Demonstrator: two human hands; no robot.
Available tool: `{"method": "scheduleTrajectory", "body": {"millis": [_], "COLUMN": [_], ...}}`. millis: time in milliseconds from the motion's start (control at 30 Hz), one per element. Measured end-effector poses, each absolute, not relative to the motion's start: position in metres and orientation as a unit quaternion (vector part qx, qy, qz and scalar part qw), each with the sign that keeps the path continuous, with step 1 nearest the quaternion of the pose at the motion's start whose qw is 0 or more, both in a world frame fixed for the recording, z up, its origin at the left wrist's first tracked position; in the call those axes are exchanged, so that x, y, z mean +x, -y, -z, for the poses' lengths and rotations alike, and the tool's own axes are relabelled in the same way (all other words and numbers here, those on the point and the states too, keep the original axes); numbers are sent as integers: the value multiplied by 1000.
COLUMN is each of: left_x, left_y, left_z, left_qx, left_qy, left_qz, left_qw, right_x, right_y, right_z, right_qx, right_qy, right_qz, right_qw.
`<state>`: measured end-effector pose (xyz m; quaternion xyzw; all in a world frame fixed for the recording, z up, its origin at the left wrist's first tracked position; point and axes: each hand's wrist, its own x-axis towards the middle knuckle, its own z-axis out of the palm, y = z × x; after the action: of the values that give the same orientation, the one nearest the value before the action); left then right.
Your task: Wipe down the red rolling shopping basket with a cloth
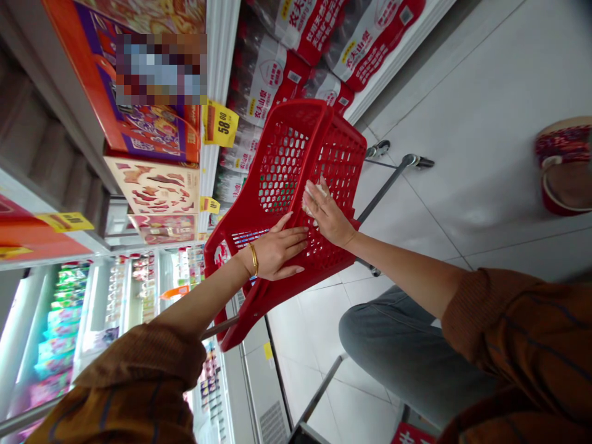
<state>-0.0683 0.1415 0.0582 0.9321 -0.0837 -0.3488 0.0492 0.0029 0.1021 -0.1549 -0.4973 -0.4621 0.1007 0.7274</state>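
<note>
On a red basket [287, 172], left hand [275, 250] and right hand [327, 213] seemingly press.

Rust-brown ribbed sleeves [518, 345] with thin navy stripes, plain gold bangle [253, 259] on left wrist [243, 262], grey trousers [398, 345].

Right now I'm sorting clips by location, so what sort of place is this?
Most likely a supermarket or grocery store: there's a red shopping basket, stacked packs of bottled water, and a yellow price tag.
</note>
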Motion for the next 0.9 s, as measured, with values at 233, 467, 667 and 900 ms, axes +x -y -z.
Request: {"method": "scheduleTrajectory", "body": {"millis": [233, 467, 667, 900], "left_x": [-68, -67, -68, -66], "left_y": [-142, -141, -141, -140], "left_z": [-59, -59, -59, -60], "left_qx": [932, 932, 933, 932], "left_qy": [88, 88, 88, 79], "left_qz": [348, 350, 345, 351], "left_qw": [47, 45, 51, 52], "right_x": [4, 1, 1, -2], "right_y": [-97, -86, -84, -82], "right_z": [174, 201, 209, 224], "right_qx": [-524, -549, -543, -555], "right_qy": [467, 446, 443, 431], "right_qz": [-63, -124, -170, -140], "right_qw": [710, 696, 693, 698]}}
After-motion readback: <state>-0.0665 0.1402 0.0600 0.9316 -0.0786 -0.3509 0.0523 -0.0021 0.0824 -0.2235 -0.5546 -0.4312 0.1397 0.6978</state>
